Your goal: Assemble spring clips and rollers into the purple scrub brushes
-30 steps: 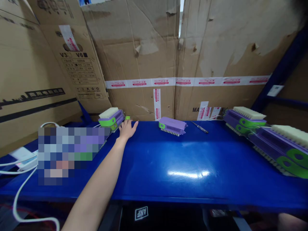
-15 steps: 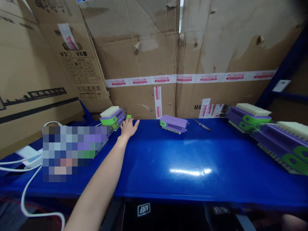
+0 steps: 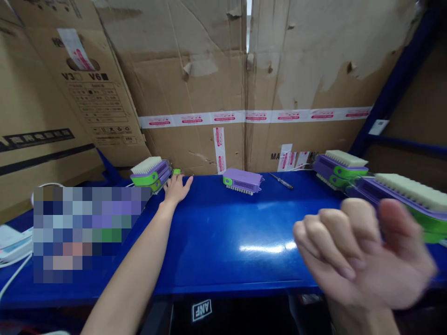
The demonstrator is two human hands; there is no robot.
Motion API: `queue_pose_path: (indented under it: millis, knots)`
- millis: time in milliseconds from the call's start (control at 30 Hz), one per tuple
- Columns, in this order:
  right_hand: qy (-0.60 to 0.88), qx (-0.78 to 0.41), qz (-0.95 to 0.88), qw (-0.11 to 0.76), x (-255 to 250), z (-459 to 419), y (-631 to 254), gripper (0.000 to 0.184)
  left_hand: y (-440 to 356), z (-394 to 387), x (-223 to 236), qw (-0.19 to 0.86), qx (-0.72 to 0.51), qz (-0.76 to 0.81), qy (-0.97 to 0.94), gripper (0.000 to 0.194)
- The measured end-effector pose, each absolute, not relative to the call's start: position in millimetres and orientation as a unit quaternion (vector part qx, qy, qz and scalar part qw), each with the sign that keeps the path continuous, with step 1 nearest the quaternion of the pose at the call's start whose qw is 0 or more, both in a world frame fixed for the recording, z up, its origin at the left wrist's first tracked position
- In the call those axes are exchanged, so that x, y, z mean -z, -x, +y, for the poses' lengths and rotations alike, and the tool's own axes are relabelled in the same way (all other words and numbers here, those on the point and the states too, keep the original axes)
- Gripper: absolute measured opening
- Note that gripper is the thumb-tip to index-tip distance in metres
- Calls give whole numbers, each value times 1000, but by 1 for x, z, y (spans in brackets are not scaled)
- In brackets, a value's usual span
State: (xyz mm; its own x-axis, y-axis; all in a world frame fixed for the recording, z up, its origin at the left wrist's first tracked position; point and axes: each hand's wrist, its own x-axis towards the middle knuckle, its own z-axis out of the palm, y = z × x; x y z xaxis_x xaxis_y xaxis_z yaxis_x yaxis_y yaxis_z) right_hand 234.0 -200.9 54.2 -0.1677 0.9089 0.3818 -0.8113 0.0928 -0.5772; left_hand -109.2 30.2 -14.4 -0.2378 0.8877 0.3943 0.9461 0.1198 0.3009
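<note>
My left hand [image 3: 177, 188] lies on the blue table with its fingers stretched out. Its fingertips are beside a small green piece [image 3: 177, 171] and close to purple-and-green brush units [image 3: 159, 173] with cream bristles; whether they touch is unclear. My right hand [image 3: 359, 251] is raised over the right front of the table, slightly blurred. Its fingers curl toward the palm, the thumb stands apart, and nothing shows in it. A purple bristled unit [image 3: 242, 181] with a green end sits at the middle back, with a slim screwdriver [image 3: 281, 181] to its right.
More purple brush units [image 3: 340, 168] stand at the right, the nearer one [image 3: 412, 195] partly behind my right hand. Cardboard sheets [image 3: 195, 88] wall the back and left. A pixelated patch [image 3: 84, 228] hides the table's left part, where a white cable [image 3: 14, 274] runs.
My right hand has risen into view from the bottom right corner. My left hand keeps its place by the green piece. The view has shifted slightly to the right.
</note>
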Motion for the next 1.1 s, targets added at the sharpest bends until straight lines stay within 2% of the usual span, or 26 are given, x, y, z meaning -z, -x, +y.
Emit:
queue_pose_path:
  millis: [100, 300, 533, 967, 1100]
  knots:
    - [0, -697, -333, 635, -61, -184, -207, 46, 109, 30, 15, 60, 249, -745, 616, 64]
    - [-41, -758, -267, 594, -34, -176, -196, 45, 108, 29, 14, 62, 248, -743, 618, 63]
    - [-72, -797, -229, 553, -29, -170, -194, 46, 108, 28, 13, 66, 236, -746, 619, 63]
    - [3, -784, -283, 553, -27, -161, -187, 46, 104, 26, 11, 72, 234, -748, 617, 61]
    - [66, -735, -382, 556, -28, -158, -184, 46, 105, 26, 12, 74, 228, -753, 612, 60]
